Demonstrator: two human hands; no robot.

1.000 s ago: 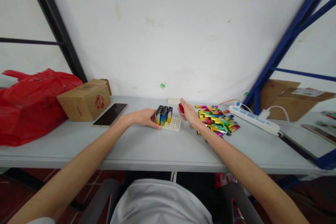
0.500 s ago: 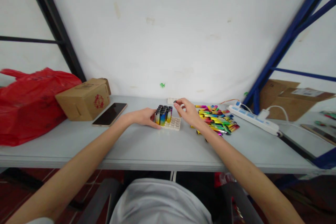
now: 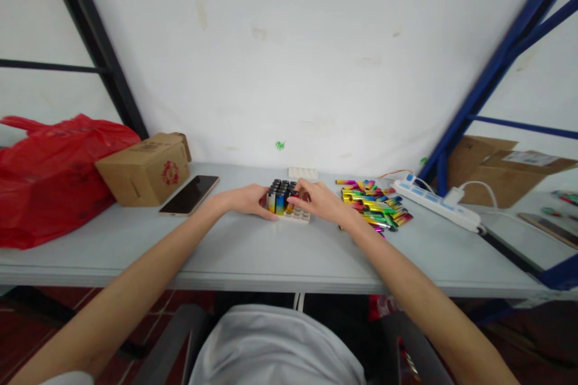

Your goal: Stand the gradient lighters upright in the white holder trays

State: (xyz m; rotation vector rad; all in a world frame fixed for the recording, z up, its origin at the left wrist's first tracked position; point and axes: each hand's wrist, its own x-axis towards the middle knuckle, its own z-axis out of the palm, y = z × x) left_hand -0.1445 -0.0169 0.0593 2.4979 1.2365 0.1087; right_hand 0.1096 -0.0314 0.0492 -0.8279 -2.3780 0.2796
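Observation:
Several shiny multicoloured tubes with black tops (image 3: 280,203) stand upright, packed together in a white holder tray (image 3: 298,218) with round holes. My left hand (image 3: 253,200) is curled around the left side of the tray and its tubes, the thumb along the front corner. Over the tray's right part, my right hand (image 3: 315,198) pinches one tube (image 3: 291,204) with a reddish and yellow side, close beside the standing ones. Its lower end is partly hidden by the fingers. To the right lies a loose pile of similar tubes (image 3: 372,206), partly behind my right wrist.
A second white tray (image 3: 303,172) lies against the wall. Left are a phone (image 3: 189,195), a cardboard box (image 3: 147,171) and a red plastic bag (image 3: 58,177). A white power strip (image 3: 436,204) with cables lies at right, before brown cardboard (image 3: 492,174).
My right hand has moved left and down with the tube, from beside the group to over the tray. The second tray behind is now more exposed. My left hand stays put.

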